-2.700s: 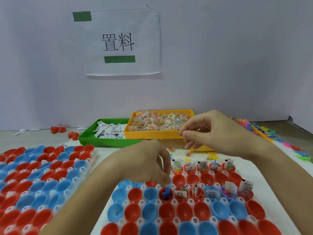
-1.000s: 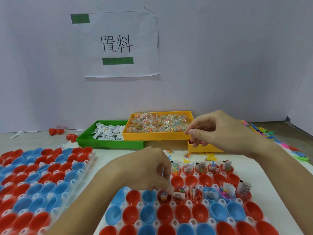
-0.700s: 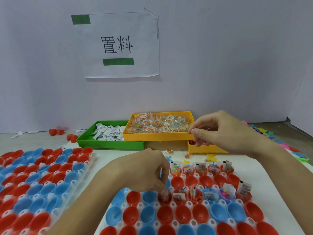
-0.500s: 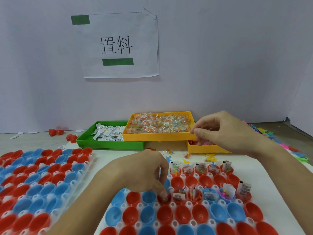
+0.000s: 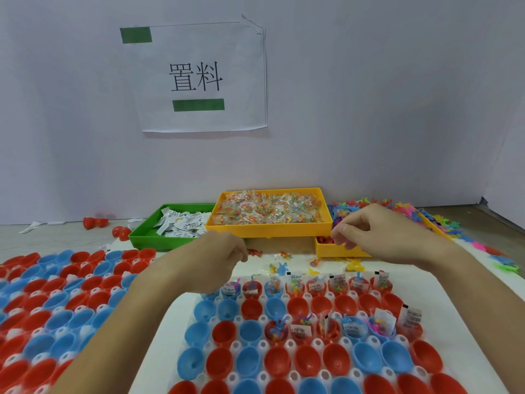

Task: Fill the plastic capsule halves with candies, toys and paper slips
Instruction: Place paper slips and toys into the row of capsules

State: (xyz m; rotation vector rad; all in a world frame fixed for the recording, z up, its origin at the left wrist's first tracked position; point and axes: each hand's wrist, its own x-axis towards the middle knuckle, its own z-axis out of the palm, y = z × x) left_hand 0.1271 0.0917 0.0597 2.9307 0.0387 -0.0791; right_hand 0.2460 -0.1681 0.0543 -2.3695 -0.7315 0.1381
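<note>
Your right hand [image 5: 389, 234] has thumb and forefinger pinched together at the tips [image 5: 341, 231], with a sliver of pink showing between them; it looks like a small toy but it is too small to be sure. The other fingers curl under. That hand hovers over the small yellow bin [image 5: 338, 250], just in front of the pile of coloured toys [image 5: 397, 209].

Your left hand [image 5: 216, 260] is loosely curled, fingertips [image 5: 241, 251] drawn toward the thumb, back of the hand to the camera; cannot tell whether anything is in it. It sits above the far left corner of the white capsule tray [image 5: 460, 308], in front of the green bin of paper slips [image 5: 181, 223].

Capsule halves [image 5: 309, 362], red and blue, sit open side up in the tray. Far row is filled: slips and candy bits stick up from each cup. Third row back, several cups from the middle to the right hold slips, candies and toys, including one red half [image 5: 275, 331] with a blue toy and candies. Remaining cups are bare.

The big yellow bin of wrapped candies [image 5: 270, 211] sits between the green bin and the toy pile. A second tray of bare halves [image 5: 54, 302] lies to your left. A paper sign [image 5: 199, 78] is on the wall.
</note>
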